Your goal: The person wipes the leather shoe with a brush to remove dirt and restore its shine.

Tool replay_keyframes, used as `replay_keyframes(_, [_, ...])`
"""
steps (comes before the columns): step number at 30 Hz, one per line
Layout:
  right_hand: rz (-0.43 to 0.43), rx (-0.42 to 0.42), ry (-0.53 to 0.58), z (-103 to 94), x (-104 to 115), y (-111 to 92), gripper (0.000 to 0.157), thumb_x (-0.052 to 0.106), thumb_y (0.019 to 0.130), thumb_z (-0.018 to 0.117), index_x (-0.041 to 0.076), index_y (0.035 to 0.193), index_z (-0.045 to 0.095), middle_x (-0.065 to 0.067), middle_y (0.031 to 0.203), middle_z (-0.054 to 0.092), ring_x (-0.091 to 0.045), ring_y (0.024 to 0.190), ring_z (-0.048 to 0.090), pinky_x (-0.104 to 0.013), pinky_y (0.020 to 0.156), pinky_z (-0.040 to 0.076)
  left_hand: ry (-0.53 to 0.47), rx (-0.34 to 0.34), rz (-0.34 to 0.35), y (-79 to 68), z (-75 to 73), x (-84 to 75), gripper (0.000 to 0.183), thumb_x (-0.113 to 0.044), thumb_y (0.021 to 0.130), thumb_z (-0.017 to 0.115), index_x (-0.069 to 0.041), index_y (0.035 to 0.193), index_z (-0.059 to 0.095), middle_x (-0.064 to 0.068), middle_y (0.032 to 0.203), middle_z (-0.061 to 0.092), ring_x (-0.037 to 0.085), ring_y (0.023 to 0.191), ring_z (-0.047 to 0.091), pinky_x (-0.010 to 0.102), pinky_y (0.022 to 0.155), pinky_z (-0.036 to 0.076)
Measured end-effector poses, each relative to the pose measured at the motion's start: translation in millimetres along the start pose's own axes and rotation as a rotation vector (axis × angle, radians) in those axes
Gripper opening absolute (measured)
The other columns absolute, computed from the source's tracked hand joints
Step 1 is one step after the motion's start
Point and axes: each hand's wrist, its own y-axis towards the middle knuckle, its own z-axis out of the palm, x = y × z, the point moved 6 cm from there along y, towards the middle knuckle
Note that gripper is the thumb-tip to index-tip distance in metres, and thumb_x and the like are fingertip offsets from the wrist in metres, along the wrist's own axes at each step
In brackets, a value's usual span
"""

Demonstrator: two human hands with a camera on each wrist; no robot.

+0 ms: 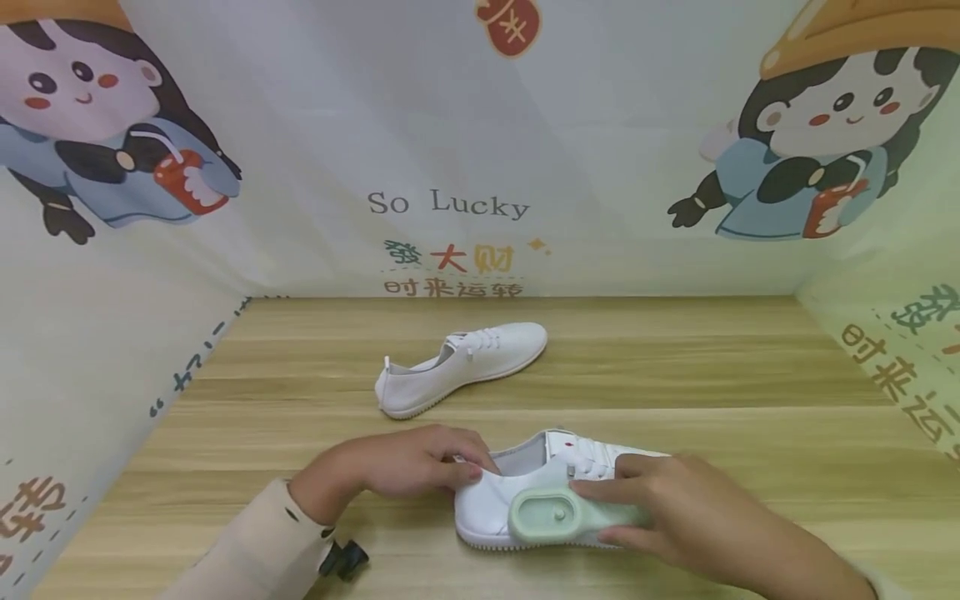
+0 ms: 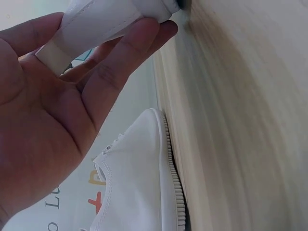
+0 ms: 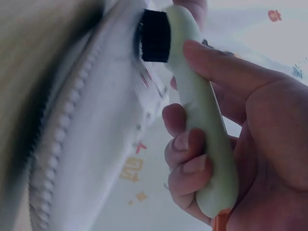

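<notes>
A white lace-up shoe (image 1: 483, 507) sits upright at the front of the wooden surface, its toe pointing right. At its heel, my left hand (image 1: 420, 462) grips the collar between thumb and fingers; the left wrist view shows the heel (image 2: 103, 21) between them. My right hand (image 1: 686, 517) holds a pale green shoe brush (image 1: 546, 514) by its handle, the head lying along the shoe's near side. Black bristles (image 3: 155, 36) face the white upper in the right wrist view and appear to touch it. The right fingers wrap the handle, with the thumb lying along it.
Behind the near shoe lies its white mate (image 1: 491, 357), toe pointing right. A printed cloth backdrop (image 1: 600, 183) encloses the back and both sides of the wooden tabletop (image 1: 712, 358). Something small and black (image 1: 345, 559) is by the left cuff.
</notes>
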Motion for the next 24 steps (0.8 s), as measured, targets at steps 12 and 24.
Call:
replay_keyframes(12, [-0.118,-0.184,-0.061,15.0,15,-1,0.041,0.041,0.086,0.075,0.027,0.124,0.071,0.012,0.088,0.057,0.007,0.062,0.035,-0.011,0.056,0.033,-0.073,-0.028,-0.053,-1.2,5.5,2.4,0.028,-0.015,0.103,0.05,-0.011,0.122,0.07,0.005,0.117,0.064,0.006,0.104,0.055,0.022,0.086,0.051])
replay_keyframes(24, [-0.065,-0.167,-0.092,8.7,9,0,0.043,0.043,0.084,0.077,0.031,0.124,0.071,0.011,0.088,0.06,0.006,0.062,0.038,-0.014,0.054,0.034,-0.02,-0.052,-0.084,0.9,3.8,2.8,0.029,-0.016,0.103,0.048,-0.019,0.122,0.07,-0.001,0.119,0.063,0.009,0.107,0.056,0.024,0.089,0.05])
